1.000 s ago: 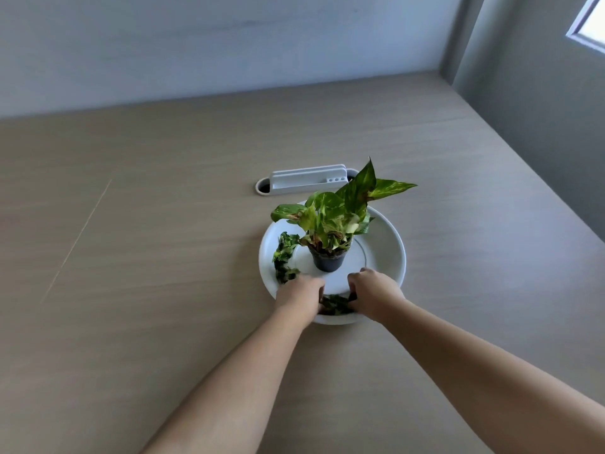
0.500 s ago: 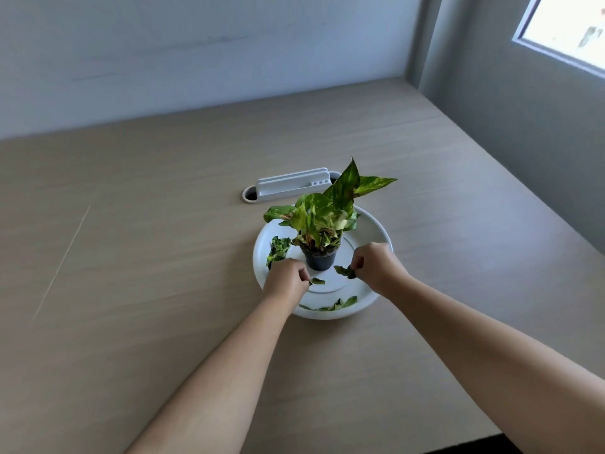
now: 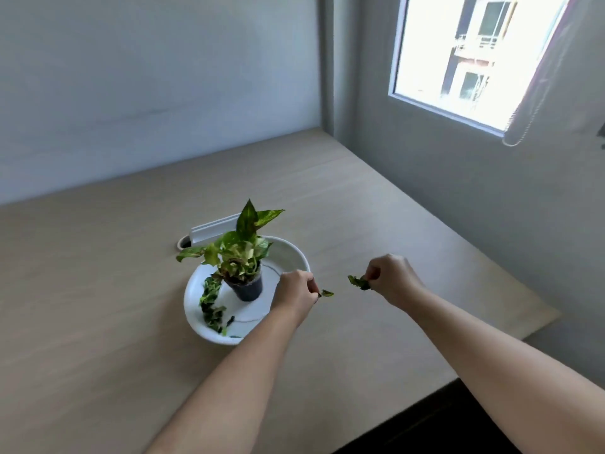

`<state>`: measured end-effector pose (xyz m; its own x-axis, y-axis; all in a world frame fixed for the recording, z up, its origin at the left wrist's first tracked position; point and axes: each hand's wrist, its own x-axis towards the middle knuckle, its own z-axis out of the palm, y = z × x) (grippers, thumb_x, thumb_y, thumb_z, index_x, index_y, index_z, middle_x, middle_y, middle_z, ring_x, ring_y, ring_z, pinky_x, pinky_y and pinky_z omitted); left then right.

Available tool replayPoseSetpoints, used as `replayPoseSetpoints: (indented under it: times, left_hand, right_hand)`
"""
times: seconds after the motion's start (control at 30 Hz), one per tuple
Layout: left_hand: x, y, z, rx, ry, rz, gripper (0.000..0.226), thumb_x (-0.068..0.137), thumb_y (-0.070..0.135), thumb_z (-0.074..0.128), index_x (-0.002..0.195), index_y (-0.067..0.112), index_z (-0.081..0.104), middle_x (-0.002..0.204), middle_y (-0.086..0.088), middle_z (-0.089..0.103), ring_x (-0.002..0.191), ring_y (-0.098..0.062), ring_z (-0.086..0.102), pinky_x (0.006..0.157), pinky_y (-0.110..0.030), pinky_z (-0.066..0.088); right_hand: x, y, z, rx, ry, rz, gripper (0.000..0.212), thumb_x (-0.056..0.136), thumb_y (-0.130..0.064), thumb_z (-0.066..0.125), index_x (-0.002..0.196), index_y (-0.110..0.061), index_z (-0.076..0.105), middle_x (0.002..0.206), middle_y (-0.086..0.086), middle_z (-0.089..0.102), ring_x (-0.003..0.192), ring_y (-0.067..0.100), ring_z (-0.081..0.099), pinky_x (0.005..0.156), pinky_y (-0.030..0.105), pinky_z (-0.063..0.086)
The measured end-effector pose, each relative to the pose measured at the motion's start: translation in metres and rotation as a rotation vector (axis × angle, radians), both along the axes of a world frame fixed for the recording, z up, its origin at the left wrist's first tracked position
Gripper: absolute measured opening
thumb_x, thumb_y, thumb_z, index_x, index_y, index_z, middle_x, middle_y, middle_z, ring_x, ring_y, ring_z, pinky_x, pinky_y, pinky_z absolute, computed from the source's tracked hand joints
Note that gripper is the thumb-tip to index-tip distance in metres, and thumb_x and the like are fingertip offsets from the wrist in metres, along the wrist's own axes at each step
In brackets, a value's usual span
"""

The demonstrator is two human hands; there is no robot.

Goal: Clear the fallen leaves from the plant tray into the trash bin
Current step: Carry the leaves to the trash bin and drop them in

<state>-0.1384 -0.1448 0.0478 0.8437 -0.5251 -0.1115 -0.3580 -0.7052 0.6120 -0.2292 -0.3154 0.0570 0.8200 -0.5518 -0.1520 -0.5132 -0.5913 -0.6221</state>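
Note:
A round white plant tray (image 3: 196,317) sits on the wooden table with a small potted plant (image 3: 240,260) in a dark pot at its middle. Several fallen leaves (image 3: 211,299) lie along the tray's left and front. My left hand (image 3: 296,294) is over the tray's right rim, pinching a small green leaf (image 3: 326,293). To the right of the tray, above bare table, my right hand (image 3: 391,278) pinches a clump of darker leaves (image 3: 358,282). No trash bin is in view.
A white cable cover (image 3: 212,231) over a table slot lies just behind the tray. The table (image 3: 98,290) meets walls at the back and right; its right front corner (image 3: 540,317) drops to a dark floor. A window (image 3: 458,57) is high on the right wall.
Both hands lifted leaves off the tray's front and moved right, the right hand leaving the tray. The view swung right and up, so the window shows.

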Motion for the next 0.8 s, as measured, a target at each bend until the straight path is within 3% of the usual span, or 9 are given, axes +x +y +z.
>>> replayPoseSetpoints:
  times: [0.17,0.27,0.37,0.53,0.67,0.8]
  left_hand:
    - [-0.102,-0.138,0.013,-0.015,-0.018,-0.263,0.014,0.077,0.001,0.064,0.082,0.007,0.075,0.088,-0.012,0.074,0.083,-0.024,0.068,0.067,-0.025,0.048]
    - [-0.179,-0.220,0.013,-0.029,-0.018,-0.429,0.011,0.076,-0.002,0.065,0.077,0.006,0.072,0.082,-0.011,0.070,0.073,-0.020,0.060,0.064,-0.026,0.046]
    - [-0.253,-0.288,0.011,-0.028,-0.047,-0.596,0.012,0.073,-0.003,0.064,0.075,0.005,0.072,0.081,-0.013,0.070,0.072,-0.017,0.056,0.062,-0.021,0.040]
    - [-0.345,-0.363,-0.013,0.082,-0.039,-0.837,0.007,0.075,0.002,0.067,0.077,0.006,0.072,0.082,-0.011,0.074,0.077,-0.024,0.066,0.066,-0.021,0.047]
    - [-0.387,-0.395,-0.060,0.191,-0.004,-0.952,0.010,0.075,0.002,0.064,0.076,0.008,0.071,0.082,-0.011,0.074,0.081,-0.025,0.067,0.065,-0.022,0.043]
    - [-0.411,-0.415,-0.141,0.307,0.054,-1.020,0.012,0.071,0.003,0.062,0.073,0.011,0.071,0.078,-0.011,0.074,0.078,-0.026,0.068,0.064,-0.020,0.041]
  right_hand:
    - [-0.145,-0.115,0.013,-0.062,-0.021,-0.259,0.013,0.075,-0.001,0.065,0.073,-0.011,0.072,0.078,0.003,0.058,0.065,0.017,0.053,0.055,0.020,0.040]
    - [-0.243,-0.177,0.015,-0.048,-0.011,-0.409,0.016,0.073,0.003,0.063,0.075,-0.009,0.074,0.077,0.009,0.068,0.069,0.018,0.059,0.064,0.022,0.044]
    - [-0.337,-0.219,0.010,-0.030,0.009,-0.555,0.017,0.073,0.005,0.062,0.077,-0.007,0.073,0.080,0.013,0.071,0.069,0.019,0.058,0.064,0.022,0.042]
    - [-0.452,-0.250,-0.023,0.045,0.071,-0.778,0.018,0.075,0.003,0.061,0.080,-0.007,0.074,0.088,0.013,0.073,0.077,0.023,0.064,0.067,0.023,0.045]
    - [-0.502,-0.255,-0.077,0.154,0.127,-0.916,0.020,0.077,0.001,0.060,0.071,-0.014,0.071,0.087,0.010,0.073,0.082,0.023,0.067,0.071,0.025,0.048]
    - [-0.526,-0.251,-0.154,0.226,0.209,-1.014,0.035,0.077,-0.003,0.061,0.053,-0.027,0.053,0.074,-0.001,0.063,0.078,0.020,0.064,0.070,0.025,0.049]
